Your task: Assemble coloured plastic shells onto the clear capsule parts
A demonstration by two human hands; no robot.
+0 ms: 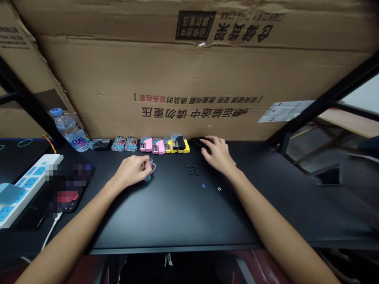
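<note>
My left hand (134,171) is closed around a small clear plastic piece (152,169) with a curved, light-coloured loop and a bit of blue; the fingers hide part of it. My right hand (218,154) reaches to the back of the desk, thumb and fingers apart, with its fingertips at a pile of small black parts (195,142). Between the hands lie several black rings (193,169). Nearer me are a blue disc (203,185) and a small white C-shaped piece (219,189).
Along the cardboard (189,71) runs a row of small clear plastic assemblies, some with pink (158,146), yellow (184,147) or black parts. A water bottle (72,130), a white power strip (32,185) and a partly blurred phone (71,207) stand or lie at left on the black desk (166,221).
</note>
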